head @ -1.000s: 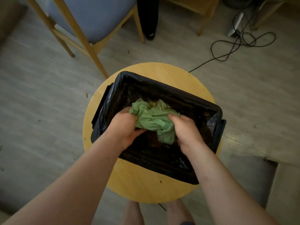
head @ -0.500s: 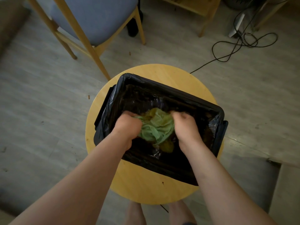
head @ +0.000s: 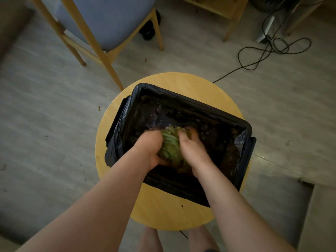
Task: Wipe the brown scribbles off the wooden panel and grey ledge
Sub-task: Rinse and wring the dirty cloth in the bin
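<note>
A crumpled green cloth (head: 171,147) sits down in dark water inside a black basin lined with a black plastic bag (head: 183,99). My left hand (head: 150,148) grips the cloth's left side and my right hand (head: 192,150) grips its right side, both sunk low in the basin. The cloth is bunched tight between them, and my right fingertips look wet under the water. The wooden panel and grey ledge with scribbles are not in view.
The basin stands on a round yellow wooden stool (head: 163,211). A wooden chair with a blue seat (head: 109,20) is at the back left. Black cables (head: 263,53) lie on the grey floor at the back right. My bare feet (head: 151,239) show below the stool.
Both hands have pushed the green cloth down from above the rim into the water, bunching it smaller between them.
</note>
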`<state>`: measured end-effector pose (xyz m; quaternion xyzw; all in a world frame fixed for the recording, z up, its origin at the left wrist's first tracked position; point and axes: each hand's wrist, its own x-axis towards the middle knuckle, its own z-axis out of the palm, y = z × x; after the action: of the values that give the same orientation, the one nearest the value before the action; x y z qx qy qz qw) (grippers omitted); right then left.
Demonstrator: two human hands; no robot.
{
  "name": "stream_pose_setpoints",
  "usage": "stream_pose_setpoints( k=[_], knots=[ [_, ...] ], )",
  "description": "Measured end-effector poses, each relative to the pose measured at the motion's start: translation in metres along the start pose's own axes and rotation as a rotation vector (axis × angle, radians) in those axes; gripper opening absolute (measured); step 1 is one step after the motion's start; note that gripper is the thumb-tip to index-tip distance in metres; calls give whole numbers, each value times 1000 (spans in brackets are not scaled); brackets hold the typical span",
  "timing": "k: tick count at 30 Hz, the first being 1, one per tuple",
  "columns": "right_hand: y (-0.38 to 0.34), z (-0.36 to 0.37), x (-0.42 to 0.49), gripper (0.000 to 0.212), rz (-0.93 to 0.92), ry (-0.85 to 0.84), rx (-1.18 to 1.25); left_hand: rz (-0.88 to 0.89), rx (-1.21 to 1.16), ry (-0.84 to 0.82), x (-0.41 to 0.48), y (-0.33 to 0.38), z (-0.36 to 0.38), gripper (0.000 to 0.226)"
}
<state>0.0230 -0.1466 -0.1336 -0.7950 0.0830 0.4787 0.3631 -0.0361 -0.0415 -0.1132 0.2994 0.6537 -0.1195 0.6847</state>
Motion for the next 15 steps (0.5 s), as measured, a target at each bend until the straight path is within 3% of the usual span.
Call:
stream_pose_setpoints(
  k=[3, 6, 8, 10, 13, 15],
  knots=[
    [-3, 13, -2, 31, -155, 55, 18, -97, -35, -102, -5, -2, 4, 39],
    [-13, 17, -24, 29, -300, 106, 90, -118, -122, -134, -1, -4, 7, 49],
    [-19, 18, -44, 36, -455, 98, 144, -35, -39, -136, 3, -5, 7, 40],
    [-19, 20, -56, 47, -581, 101, 143, 26, 28, -165, 5, -8, 6, 51],
    [-11, 25, -50, 50, -618, 166, 108, 92, 119, -185, -1, -11, 9, 70],
    [-7, 27, -39, 45, -633, 211, 46, 120, 148, -181, -3, -11, 9, 58]
  ],
)
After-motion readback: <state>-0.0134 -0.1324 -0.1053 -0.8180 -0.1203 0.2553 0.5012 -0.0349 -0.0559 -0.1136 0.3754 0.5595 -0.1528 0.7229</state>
